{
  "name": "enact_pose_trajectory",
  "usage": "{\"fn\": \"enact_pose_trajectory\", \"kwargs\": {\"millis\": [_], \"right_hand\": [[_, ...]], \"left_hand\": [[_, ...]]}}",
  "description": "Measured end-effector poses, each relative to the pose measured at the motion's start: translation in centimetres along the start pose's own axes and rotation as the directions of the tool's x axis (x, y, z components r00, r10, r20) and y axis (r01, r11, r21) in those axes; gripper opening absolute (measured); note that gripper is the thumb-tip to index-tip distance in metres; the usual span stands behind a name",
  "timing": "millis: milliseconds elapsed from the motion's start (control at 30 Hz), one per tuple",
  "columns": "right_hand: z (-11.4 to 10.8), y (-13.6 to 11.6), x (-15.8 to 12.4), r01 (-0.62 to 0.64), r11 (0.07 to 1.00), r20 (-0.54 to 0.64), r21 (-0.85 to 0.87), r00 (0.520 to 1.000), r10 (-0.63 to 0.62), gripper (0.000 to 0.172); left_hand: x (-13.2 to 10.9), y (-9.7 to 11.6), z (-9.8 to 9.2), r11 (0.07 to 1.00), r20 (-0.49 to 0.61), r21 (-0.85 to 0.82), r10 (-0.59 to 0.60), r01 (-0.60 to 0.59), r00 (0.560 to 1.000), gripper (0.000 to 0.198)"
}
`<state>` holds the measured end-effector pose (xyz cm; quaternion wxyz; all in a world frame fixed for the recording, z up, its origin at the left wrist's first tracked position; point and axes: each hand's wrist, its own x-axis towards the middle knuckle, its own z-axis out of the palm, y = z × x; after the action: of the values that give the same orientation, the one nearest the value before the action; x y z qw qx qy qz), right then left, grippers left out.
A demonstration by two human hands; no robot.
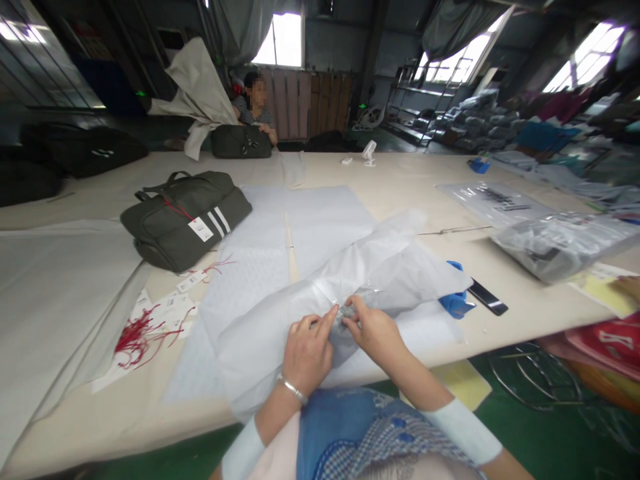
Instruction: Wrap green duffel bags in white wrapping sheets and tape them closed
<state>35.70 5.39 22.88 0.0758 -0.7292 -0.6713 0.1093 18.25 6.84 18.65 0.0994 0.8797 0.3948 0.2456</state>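
A translucent plastic bag (360, 260) lies across the front of the table, crumpled where both hands meet. My left hand (309, 350) is closed on its gathered edge, with a silver bangle at the wrist. Beside it my right hand (373, 330) pinches the same bunched plastic between thumb and fingers. What is inside the folds at the fingertips is too small to make out. Flat sheets of thin white plastic (320, 210) lie beneath and behind the bag. To the left stands a dark green duffel bag (187, 217) with white stripes and a white hang tag (201, 229).
Red-stringed tags (137, 337) lie at the left. A blue tape dispenser (456, 303) and a phone (487, 297) sit right of the bag. A plastic-wrapped package (560, 243) lies further right. Across the table a person (255, 107) handles another dark bag (240, 141).
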Motion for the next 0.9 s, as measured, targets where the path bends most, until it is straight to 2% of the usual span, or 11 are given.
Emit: {"fn": "enact_pose_trajectory", "kwargs": {"millis": [200,300,367,433,567,600,667,767,900], "right_hand": [[0.8,2.0,-0.9,-0.053,0.995,-0.035,0.081,0.998,0.056,0.028],[1.2,3.2,-1.9,-0.085,0.990,-0.073,0.114,0.993,0.093,0.020],[1.4,4.0,-2.6,-0.114,0.981,-0.138,0.160,0.981,0.136,0.013],[1.6,4.8,-3.1,-0.121,0.959,-0.236,0.257,0.954,0.184,0.015],[1.9,6.4,-2.7,0.028,0.871,-0.402,0.491,0.894,0.197,0.026],[2.1,6.8,-2.4,0.059,0.850,-0.406,0.524,0.894,0.188,0.031],[2.4,7.7,-1.9,0.075,0.837,-0.337,0.542,0.932,0.135,0.040],[3.0,8.6,-1.6,0.053,0.896,-0.195,0.442,0.980,0.038,0.045],[3.6,9.4,-2.2,0.027,0.947,-0.261,0.320,0.963,0.061,0.050]], "left_hand": [[0.2,0.0,0.0,0.999,0.000,0.014,-0.035,0.035,0.999,0.071],[0.4,-0.1,0.0,0.998,0.005,0.000,-0.065,0.065,0.998,0.071],[0.5,-0.2,0.0,0.996,0.000,-0.028,-0.082,0.082,0.997,0.072],[0.6,-0.3,-0.1,0.992,-0.004,-0.071,-0.101,0.101,0.995,0.074],[0.9,-0.1,-0.4,0.979,0.004,-0.139,-0.147,0.146,0.989,0.076],[1.0,-0.1,-0.4,0.978,0.005,-0.142,-0.156,0.155,0.988,0.074],[1.2,0.1,-0.5,0.978,-0.001,-0.136,-0.162,0.160,0.987,0.070],[1.5,0.2,-0.4,0.983,-0.033,-0.113,-0.148,0.144,0.988,0.060],[1.6,0.2,0.0,0.983,-0.079,-0.117,-0.152,0.142,0.985,0.049]]}}
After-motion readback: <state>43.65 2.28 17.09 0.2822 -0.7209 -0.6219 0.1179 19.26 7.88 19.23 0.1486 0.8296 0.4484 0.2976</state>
